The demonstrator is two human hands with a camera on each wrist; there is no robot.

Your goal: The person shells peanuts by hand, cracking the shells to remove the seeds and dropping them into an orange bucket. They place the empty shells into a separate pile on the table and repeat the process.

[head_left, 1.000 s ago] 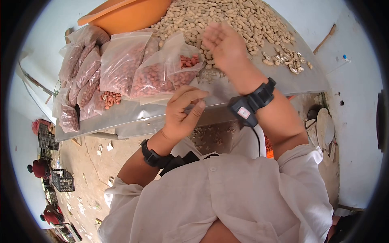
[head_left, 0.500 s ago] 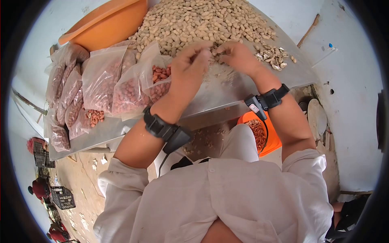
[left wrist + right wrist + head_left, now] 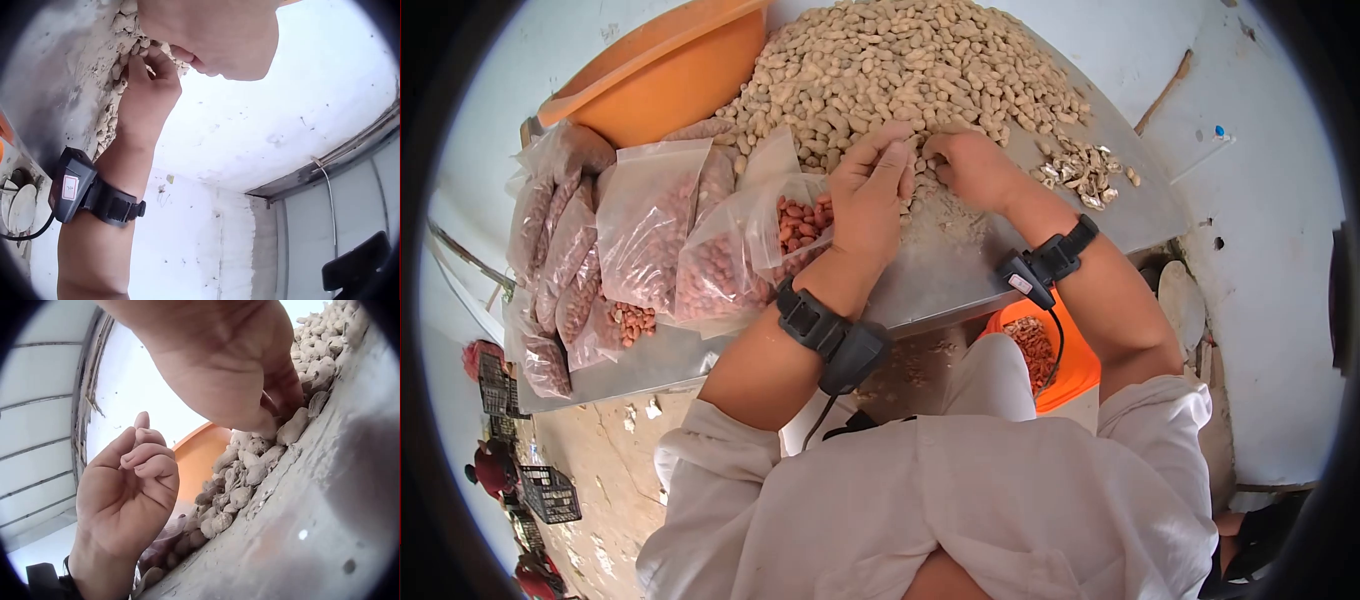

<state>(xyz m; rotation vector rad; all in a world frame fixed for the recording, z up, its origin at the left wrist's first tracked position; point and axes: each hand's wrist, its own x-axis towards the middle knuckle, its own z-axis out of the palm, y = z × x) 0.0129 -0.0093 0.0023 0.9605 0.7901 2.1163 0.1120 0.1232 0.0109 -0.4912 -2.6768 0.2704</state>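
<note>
A wide pile of unshelled peanuts [image 3: 900,60] covers the table. At its near edge my right hand [image 3: 978,170] reaches down and pinches a peanut [image 3: 292,428] between thumb and fingers; the left wrist view also shows those fingertips among the nuts. Beside it, my left hand [image 3: 870,195] hovers next to the pile with fingers loosely curled [image 3: 128,494]. No nut shows in its palm in the right wrist view. An open clear bag of red shelled peanuts [image 3: 802,222] stands just left of the left hand.
Several filled plastic bags [image 3: 650,225] line the table's left side, before an orange basin [image 3: 660,75]. Broken shells [image 3: 1090,172] lie at the right. Below the table's front edge [image 3: 930,318] is an orange bucket [image 3: 1072,370] with reddish contents. Black crates [image 3: 550,494] stand on the floor.
My left hand has moved forward from near the table edge to the pile. My right hand, first raised palm-up over the pile, has come down to its near edge and taken hold of a peanut.
</note>
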